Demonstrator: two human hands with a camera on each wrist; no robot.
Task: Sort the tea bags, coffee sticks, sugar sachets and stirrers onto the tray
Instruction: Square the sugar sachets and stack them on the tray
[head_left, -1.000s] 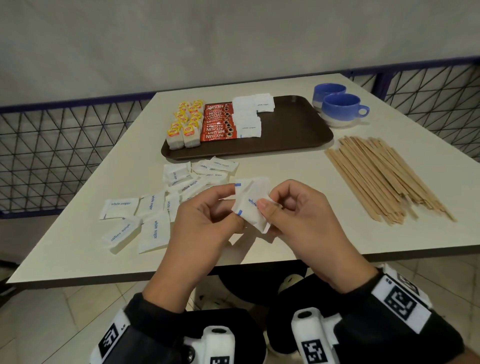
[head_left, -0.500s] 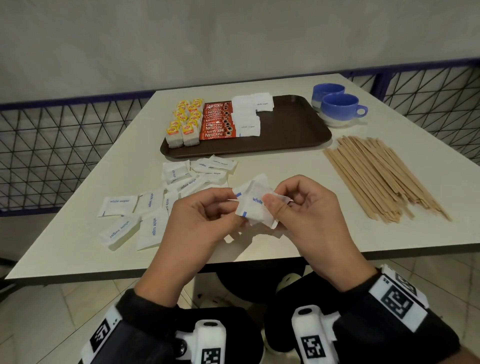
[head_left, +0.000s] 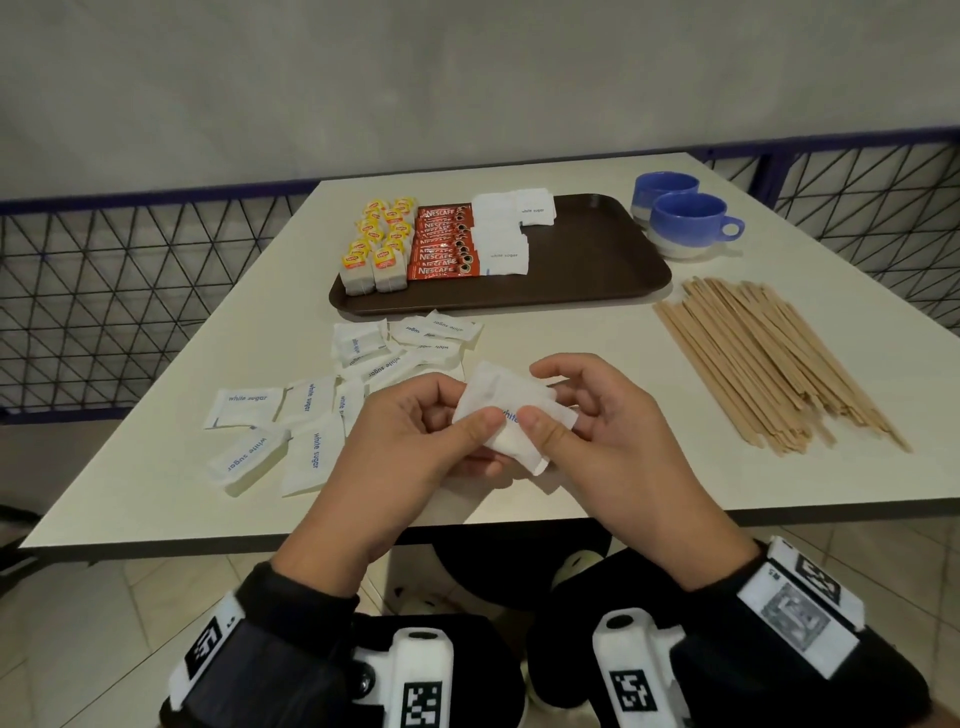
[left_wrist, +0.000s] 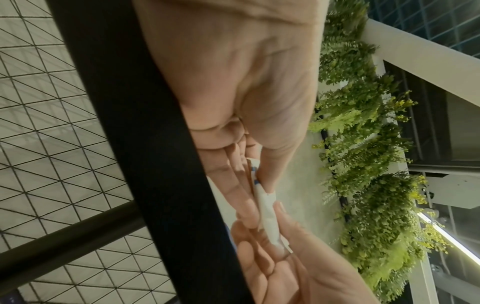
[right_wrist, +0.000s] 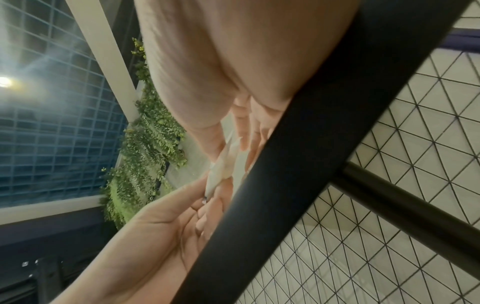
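Sugar sachets (head_left: 511, 415) are held as a small stack above the near edge of the table (head_left: 597, 332), between both hands. The left hand (head_left: 410, 441) pinches the stack with thumb on top, and the right hand (head_left: 608, 431) pinches it from the other side. More loose sachets (head_left: 311, 410) lie on the table left of the hands. On the tray (head_left: 587, 260), far from the hands, stand tea bags (head_left: 376, 244), coffee sticks (head_left: 444, 244) and sachets. Stirrers (head_left: 763, 358) lie in a pile at the right, near 2 cups (head_left: 685, 223).
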